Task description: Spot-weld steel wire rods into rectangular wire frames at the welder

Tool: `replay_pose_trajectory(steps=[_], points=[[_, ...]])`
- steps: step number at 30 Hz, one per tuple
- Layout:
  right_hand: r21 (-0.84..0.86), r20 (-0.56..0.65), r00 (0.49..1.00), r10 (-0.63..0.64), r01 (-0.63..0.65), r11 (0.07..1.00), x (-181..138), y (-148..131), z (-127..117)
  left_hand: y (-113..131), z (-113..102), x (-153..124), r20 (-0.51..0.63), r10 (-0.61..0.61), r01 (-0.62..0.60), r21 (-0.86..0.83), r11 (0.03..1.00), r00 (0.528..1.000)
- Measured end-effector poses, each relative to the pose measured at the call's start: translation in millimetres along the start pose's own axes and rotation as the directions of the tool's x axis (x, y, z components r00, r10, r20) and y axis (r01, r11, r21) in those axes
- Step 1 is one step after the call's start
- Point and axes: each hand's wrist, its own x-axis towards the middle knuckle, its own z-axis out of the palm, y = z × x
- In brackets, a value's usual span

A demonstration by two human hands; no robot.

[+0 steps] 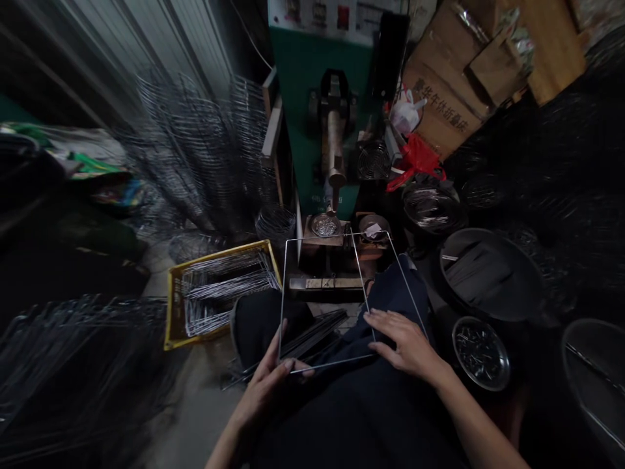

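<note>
A thin bent-wire frame is held above my lap, tilted away from me, with rounded corners at its far end. My left hand is closed on its near left corner, thumb and fingers pinching the wire. A straight wire rod runs lengthwise across the frame. At its near end my right hand has the rod between thumb and fingers, close to the frame's right side. The frame's far end overlaps the view of a small dish of metal bits under the machine's head.
A green machine with a metal arm stands ahead. Left is a yellow crate of bent wires, with stacked wire racks behind. Right are a large basin, a bowl of small metal pieces and a cardboard box.
</note>
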Motion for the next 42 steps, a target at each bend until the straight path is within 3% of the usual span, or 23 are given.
replay_pose_trajectory(steps=[8, 14, 16, 21, 28, 42], points=[[0.072, 0.071, 0.989, -0.127, 0.122, 0.990, 20, -33, 24, -5, 0, 8, 0.084, -0.022, 0.024, -0.026, 0.999, 0.996], [-0.044, -0.154, 0.986, 0.062, -0.069, 0.997, -1, -9, 8, 0, -2, 4, 0.050, 0.040, -0.038, -0.044, 0.998, 0.998], [-0.028, -0.188, 0.979, 0.072, -0.079, 0.997, -4, -7, 6, 1, -2, 4, 0.052, 0.047, -0.045, -0.053, 0.998, 0.998], [0.089, -0.064, 0.997, -0.035, 0.040, 0.995, 1, -20, 14, 5, 0, 5, 0.064, 0.058, -0.056, -0.026, 0.998, 0.996], [0.062, 0.015, 0.999, -0.035, 0.034, 0.997, 9, -22, 17, 8, 1, 0, 0.087, 0.114, -0.113, -0.016, 0.993, 0.990], [0.082, 0.013, 0.998, -0.066, 0.065, 0.995, 24, -20, 7, 10, 0, 9, 0.092, 0.190, -0.187, -0.045, 0.981, 0.977]])
